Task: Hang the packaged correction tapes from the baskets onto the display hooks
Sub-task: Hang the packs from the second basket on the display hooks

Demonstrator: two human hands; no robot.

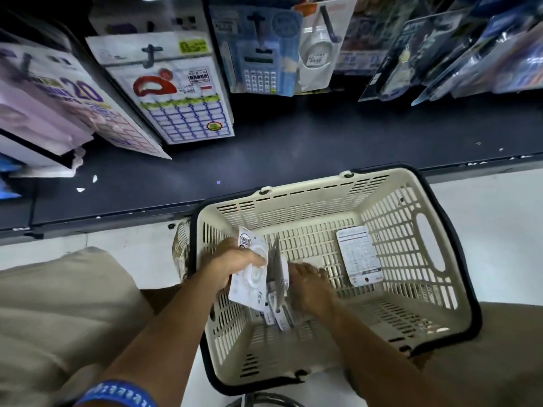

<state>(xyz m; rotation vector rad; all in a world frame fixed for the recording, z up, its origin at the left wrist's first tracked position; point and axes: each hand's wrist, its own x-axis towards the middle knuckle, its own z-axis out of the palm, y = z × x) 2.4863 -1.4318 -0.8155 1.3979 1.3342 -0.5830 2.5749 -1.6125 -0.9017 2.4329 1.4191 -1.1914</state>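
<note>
Left hand (235, 261), low centre of frame, curled round a white packaged correction tape (249, 277), thumb across its clear blister, pack tilted and partly above the basket's left wall. Right hand (308, 284) just beside it to the right, palm down inside the basket, fingers bent over a bunched stack of further packs (279, 292) standing on edge between the two hands; whether gripped or only pressed, cannot tell. Blue wristband (117, 393) on the left forearm at the bottom edge. Cream slotted basket (411, 259) with dark rim on the pale floor, centre right. One more pack (360, 255) lying back side up on the basket bottom, well apart from the right hand, towards the right wall. Beyond, a dark shelf base (293, 148) across mid-frame. Across the top, hanging goods: label sheets (182, 92) upper left, calculator pack (258, 63) upper centre.
</note>
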